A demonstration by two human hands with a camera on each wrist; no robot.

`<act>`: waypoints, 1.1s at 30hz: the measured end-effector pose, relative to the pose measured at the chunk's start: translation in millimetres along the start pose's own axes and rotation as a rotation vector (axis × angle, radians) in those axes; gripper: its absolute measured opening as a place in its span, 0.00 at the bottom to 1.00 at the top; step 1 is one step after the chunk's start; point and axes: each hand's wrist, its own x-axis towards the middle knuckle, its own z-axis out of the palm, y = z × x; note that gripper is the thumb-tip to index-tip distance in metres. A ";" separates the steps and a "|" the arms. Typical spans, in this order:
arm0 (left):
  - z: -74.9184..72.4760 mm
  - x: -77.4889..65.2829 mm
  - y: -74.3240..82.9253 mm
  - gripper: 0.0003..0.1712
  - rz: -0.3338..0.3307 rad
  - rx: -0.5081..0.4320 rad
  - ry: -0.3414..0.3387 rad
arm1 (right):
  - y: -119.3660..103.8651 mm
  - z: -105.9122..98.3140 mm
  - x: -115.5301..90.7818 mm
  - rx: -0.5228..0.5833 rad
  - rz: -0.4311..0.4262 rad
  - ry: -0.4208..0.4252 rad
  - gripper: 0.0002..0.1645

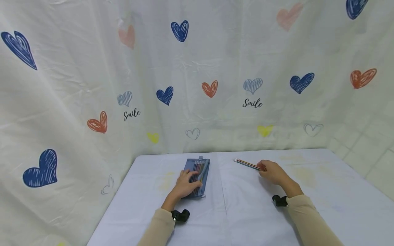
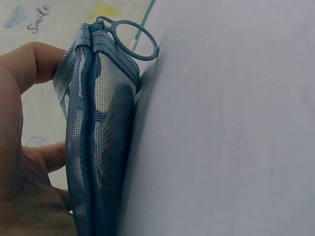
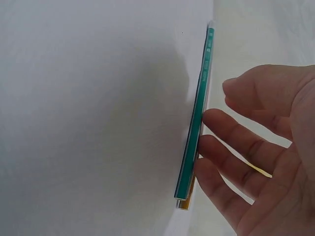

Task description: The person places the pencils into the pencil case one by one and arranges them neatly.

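Note:
A blue mesh pencil case (image 1: 205, 176) lies on the table with several pencils visible inside. My left hand (image 1: 185, 184) rests on it, fingers and thumb spread over its top. In the left wrist view, the zipped edge of the case (image 2: 93, 147) faces the camera, with a ring pull (image 2: 135, 42) at one end. A small bunch of pencils (image 1: 246, 164) lies to the right of the case. My right hand (image 1: 274, 173) is at their near end. The right wrist view shows its fingertips touching a green pencil (image 3: 197, 118), thumb held apart; a gold pencil (image 3: 185, 202) shows beneath.
A white cloth covers the table (image 1: 240, 212). Behind and left of it hangs a pale curtain (image 1: 221, 61) printed with hearts. Each wrist carries a black camera mount, one left mount (image 1: 181, 215) and one right mount (image 1: 279, 201).

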 end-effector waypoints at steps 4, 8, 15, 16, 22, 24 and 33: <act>-0.3 0.1 0.1 0.39 0.001 -0.001 -0.007 | 2.6 0.8 0.4 -0.024 -0.011 -0.006 0.17; 0.0 0.5 -0.5 0.39 -0.002 0.002 -0.009 | 2.7 1.9 0.1 -0.048 -0.010 -0.015 0.18; 0.4 1.1 -0.5 0.39 -0.012 -0.001 -0.004 | -2.3 0.0 -3.6 -0.061 0.020 -0.064 0.15; 0.3 1.0 -0.2 0.39 -0.012 -0.002 -0.004 | -3.2 -0.3 -4.3 -0.061 0.024 -0.071 0.16; -0.4 0.1 1.6 0.39 -0.001 -0.003 -0.006 | -5.2 0.0 -6.3 -0.059 0.041 -0.086 0.16; -0.5 -0.1 1.6 0.39 0.000 -0.003 -0.007 | -4.3 0.4 -5.9 -0.054 0.039 -0.088 0.16; -0.1 0.4 -0.7 0.39 -0.007 -0.001 -0.006 | -1.2 3.1 -4.9 -0.053 0.005 -0.102 0.17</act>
